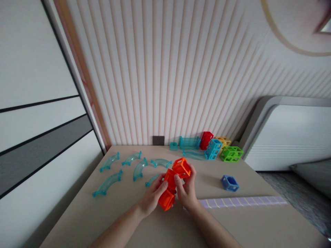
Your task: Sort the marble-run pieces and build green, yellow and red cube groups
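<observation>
Holds an orange cube stack (167, 200) over the table (103, 220), lower centre of the frame. Wraps the left hand (152, 199) closed around its lower cubes; pinches the tilted top cube with the right hand (186, 193) (fingers curled tight). Sits between teal curved tracks (107, 183) at left and a blue cube (230, 183) at right.
</observation>
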{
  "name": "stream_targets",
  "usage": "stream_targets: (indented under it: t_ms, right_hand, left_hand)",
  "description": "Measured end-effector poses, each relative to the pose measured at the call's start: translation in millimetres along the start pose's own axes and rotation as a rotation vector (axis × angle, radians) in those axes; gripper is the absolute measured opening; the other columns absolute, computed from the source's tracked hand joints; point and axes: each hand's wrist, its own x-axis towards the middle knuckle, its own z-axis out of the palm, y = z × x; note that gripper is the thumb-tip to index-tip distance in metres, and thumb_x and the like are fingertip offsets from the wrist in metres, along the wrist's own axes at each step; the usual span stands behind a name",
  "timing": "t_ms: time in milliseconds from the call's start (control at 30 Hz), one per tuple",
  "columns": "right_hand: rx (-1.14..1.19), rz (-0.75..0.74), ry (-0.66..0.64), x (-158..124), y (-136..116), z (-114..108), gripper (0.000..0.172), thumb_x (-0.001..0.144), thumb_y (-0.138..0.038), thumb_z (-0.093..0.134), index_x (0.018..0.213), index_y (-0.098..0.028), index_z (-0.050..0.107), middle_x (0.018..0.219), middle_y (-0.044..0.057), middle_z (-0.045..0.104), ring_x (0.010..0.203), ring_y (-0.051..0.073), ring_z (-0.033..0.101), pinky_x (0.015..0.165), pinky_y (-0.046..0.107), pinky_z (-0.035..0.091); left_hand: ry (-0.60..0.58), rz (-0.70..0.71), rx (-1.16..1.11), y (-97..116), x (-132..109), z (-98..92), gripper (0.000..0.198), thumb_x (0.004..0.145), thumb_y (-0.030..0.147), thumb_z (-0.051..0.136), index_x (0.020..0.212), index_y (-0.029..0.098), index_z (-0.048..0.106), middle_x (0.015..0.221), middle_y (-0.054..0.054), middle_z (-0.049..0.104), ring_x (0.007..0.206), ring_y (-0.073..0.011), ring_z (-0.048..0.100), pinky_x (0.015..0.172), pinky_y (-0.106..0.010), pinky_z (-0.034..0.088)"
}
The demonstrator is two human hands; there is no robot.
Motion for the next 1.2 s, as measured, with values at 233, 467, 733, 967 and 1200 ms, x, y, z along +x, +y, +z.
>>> stream_targets:
  t_ms: [233, 467, 733, 967, 1200]
  right_hand:
    - [0.034, 0.123, 0.102, 58.7, -9.3, 21.1, 0.055, 0.093, -0.046, 0.059, 0.139, -0.026, 0.035, 0.112, 0.006, 0.068, 0.089, 0.019, 0.069, 0.081, 0.035, 0.054]
    - [-0.670, 0.235, -0.322, 129.1, 35.5, 52.9, 0.061, 0.091, -0.031, 0.056, 0.145, -0.015, 0.031, 0.106, 0.011, 0.072, 0.091, 0.023, 0.071, 0.080, 0.033, 0.051]
    - [-0.881, 0.273, -0.612, 140.6, 66.8, 92.9, 0.053, 0.084, -0.028, 0.067, 0.132, -0.018, 0.046, 0.106, 0.014, 0.074, 0.099, 0.029, 0.072, 0.075, 0.031, 0.047]
    - [-1.030, 0.225, -0.629, 144.4, 70.6, 100.7, 0.052, 0.082, -0.033, 0.072, 0.128, -0.018, 0.052, 0.126, 0.018, 0.067, 0.117, 0.032, 0.063, 0.090, 0.035, 0.044]
    - [-1.026, 0.235, -0.574, 146.6, 72.1, 95.0, 0.055, 0.068, -0.033, 0.087, 0.115, -0.017, 0.063, 0.124, 0.020, 0.066, 0.121, 0.037, 0.058, 0.097, 0.042, 0.043]
  left_hand:
    - [-0.033, 0.037, -0.058, 1.0, -3.2, -0.4, 0.049, 0.094, 0.057, 0.057, 0.128, 0.022, 0.049, 0.093, -0.007, 0.073, 0.075, -0.0217, 0.074, 0.065, -0.033, 0.057]
    - [0.008, 0.065, -0.127, -9.3, 0.2, -8.3, 0.047, 0.093, 0.057, 0.060, 0.124, 0.022, 0.052, 0.090, -0.006, 0.073, 0.073, -0.0217, 0.075, 0.065, -0.032, 0.056]
    - [-0.067, 0.074, -0.143, -6.9, -2.7, -8.2, 0.051, 0.091, 0.055, 0.063, 0.129, 0.021, 0.051, 0.083, -0.006, 0.073, 0.069, -0.0225, 0.075, 0.059, -0.030, 0.056]
    - [-0.098, 0.064, -0.166, -10.4, -1.5, -7.5, 0.049, 0.091, 0.055, 0.063, 0.126, 0.022, 0.053, 0.079, -0.004, 0.074, 0.066, -0.0205, 0.074, 0.057, -0.027, 0.055]
    - [-0.096, 0.050, -0.152, -8.8, -1.5, -7.6, 0.051, 0.090, 0.055, 0.065, 0.127, 0.022, 0.053, 0.084, -0.005, 0.074, 0.068, -0.0218, 0.075, 0.058, -0.028, 0.055]
